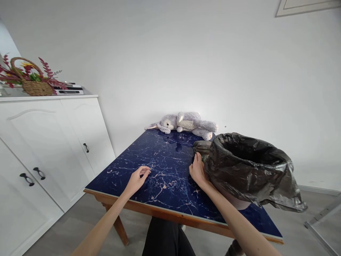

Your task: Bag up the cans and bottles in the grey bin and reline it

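Observation:
A bin lined with a black plastic bag stands on the right side of a dark blue marbled table. My right hand is at the bag's left side, fingers curled against the plastic. My left hand hovers low over the table's near left part, fingers bent together, and I see nothing in it. A grey plush rabbit lies on its side at the table's far edge against the wall.
A white cabinet with dark handles stands to the left, carrying a wicker basket of flowers. A white wall rises behind the table. Grey floor shows on both sides, with a metal frame at the lower right.

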A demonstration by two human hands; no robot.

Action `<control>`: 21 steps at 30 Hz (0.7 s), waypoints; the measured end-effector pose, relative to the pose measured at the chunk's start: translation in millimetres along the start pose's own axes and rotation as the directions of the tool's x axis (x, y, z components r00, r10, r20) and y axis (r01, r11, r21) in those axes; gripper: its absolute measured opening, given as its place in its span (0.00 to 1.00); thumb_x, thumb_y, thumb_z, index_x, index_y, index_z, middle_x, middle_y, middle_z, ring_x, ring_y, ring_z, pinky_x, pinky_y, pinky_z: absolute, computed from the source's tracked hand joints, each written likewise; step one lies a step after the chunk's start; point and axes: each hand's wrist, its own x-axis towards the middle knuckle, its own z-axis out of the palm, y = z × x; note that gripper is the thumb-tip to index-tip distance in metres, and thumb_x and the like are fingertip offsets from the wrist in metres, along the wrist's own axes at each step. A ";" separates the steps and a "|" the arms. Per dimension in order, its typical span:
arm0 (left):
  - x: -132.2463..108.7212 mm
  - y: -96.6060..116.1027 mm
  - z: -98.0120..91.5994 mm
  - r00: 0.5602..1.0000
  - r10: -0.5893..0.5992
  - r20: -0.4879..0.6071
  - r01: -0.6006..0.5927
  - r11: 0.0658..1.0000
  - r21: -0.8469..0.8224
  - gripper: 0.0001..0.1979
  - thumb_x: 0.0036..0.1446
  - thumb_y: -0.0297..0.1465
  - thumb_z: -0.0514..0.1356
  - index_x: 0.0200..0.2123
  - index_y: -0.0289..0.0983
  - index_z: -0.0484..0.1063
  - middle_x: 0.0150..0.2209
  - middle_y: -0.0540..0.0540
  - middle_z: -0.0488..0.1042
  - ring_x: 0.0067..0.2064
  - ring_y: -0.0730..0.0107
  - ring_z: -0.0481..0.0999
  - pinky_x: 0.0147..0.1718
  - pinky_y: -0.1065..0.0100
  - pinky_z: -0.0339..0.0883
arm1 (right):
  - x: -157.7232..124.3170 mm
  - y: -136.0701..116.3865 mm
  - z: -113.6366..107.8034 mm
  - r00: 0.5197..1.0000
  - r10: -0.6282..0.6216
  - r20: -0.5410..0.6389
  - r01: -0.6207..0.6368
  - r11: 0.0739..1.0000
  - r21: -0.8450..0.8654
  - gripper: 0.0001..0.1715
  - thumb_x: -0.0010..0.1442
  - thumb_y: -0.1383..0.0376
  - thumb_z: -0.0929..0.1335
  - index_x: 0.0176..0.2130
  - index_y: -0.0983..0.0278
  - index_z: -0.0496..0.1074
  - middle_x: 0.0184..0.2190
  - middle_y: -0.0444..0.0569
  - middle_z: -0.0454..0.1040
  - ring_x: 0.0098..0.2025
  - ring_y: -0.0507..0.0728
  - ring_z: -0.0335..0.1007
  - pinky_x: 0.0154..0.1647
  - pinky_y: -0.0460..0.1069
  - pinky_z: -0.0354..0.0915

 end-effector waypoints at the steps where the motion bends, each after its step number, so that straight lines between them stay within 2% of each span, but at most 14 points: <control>1: -0.1 0.4 0.2 1.000 0.002 -0.002 -0.002 1.000 -0.002 0.20 0.65 0.51 0.60 0.46 0.42 0.76 0.46 0.43 0.84 0.50 0.55 0.84 0.57 0.55 0.74 | -1.5 -1.0 -0.9 1.000 0.001 0.002 -0.001 1.000 0.003 0.41 0.66 0.71 0.60 0.74 0.76 0.50 0.73 0.69 0.54 0.64 0.70 0.69 0.68 0.58 0.63; 4: -0.5 2.1 0.6 1.000 0.005 -0.003 -0.005 1.000 -0.007 0.19 0.65 0.51 0.60 0.46 0.42 0.76 0.46 0.43 0.84 0.50 0.55 0.84 0.57 0.55 0.74 | -8.0 -6.8 -4.7 1.000 0.001 0.016 -0.001 1.000 0.009 0.40 0.67 0.70 0.59 0.75 0.74 0.50 0.72 0.67 0.56 0.65 0.70 0.69 0.65 0.57 0.66; 9: -0.9 3.5 0.7 1.000 0.005 -0.003 -0.005 1.000 -0.005 0.19 0.65 0.50 0.60 0.46 0.42 0.76 0.46 0.43 0.84 0.49 0.55 0.84 0.57 0.55 0.75 | -19.8 -28.9 -10.8 0.998 -0.030 0.062 0.028 0.999 0.026 0.39 0.69 0.69 0.58 0.75 0.71 0.51 0.74 0.68 0.53 0.60 0.71 0.75 0.51 0.58 0.75; 15: -1.3 2.5 -0.3 1.000 0.001 0.009 -0.001 1.000 0.010 0.21 0.65 0.52 0.60 0.47 0.42 0.76 0.48 0.42 0.84 0.52 0.54 0.83 0.57 0.55 0.74 | -34.8 -69.0 -7.9 0.975 -0.181 0.130 0.166 0.979 0.116 0.37 0.70 0.68 0.59 0.75 0.67 0.53 0.75 0.63 0.53 0.54 0.65 0.79 0.48 0.55 0.77; 18: -1.7 1.7 -1.3 1.000 -0.002 0.020 0.001 1.000 0.023 0.21 0.66 0.52 0.59 0.48 0.42 0.76 0.49 0.42 0.84 0.53 0.54 0.83 0.58 0.54 0.74 | -48.6 -77.4 -14.9 0.932 -0.328 0.151 0.287 0.927 0.243 0.38 0.71 0.66 0.60 0.76 0.62 0.52 0.77 0.59 0.51 0.49 0.60 0.81 0.44 0.52 0.79; 19: -1.9 1.7 -1.5 1.000 -0.001 0.020 0.000 1.000 0.027 0.21 0.66 0.52 0.59 0.48 0.42 0.76 0.49 0.42 0.84 0.53 0.54 0.83 0.58 0.54 0.74 | -53.8 -75.9 -19.7 0.907 -0.398 0.134 0.346 0.889 0.301 0.37 0.71 0.66 0.59 0.76 0.60 0.52 0.77 0.58 0.51 0.51 0.59 0.80 0.45 0.52 0.79; 21: -2.3 3.0 -1.5 1.000 0.005 0.018 -0.006 0.999 0.035 0.21 0.67 0.52 0.58 0.48 0.41 0.76 0.48 0.42 0.84 0.53 0.54 0.83 0.58 0.54 0.74 | -63.5 -65.8 -31.3 0.859 -0.511 0.038 0.464 0.807 0.365 0.35 0.73 0.66 0.58 0.75 0.57 0.53 0.76 0.55 0.53 0.60 0.62 0.75 0.55 0.55 0.77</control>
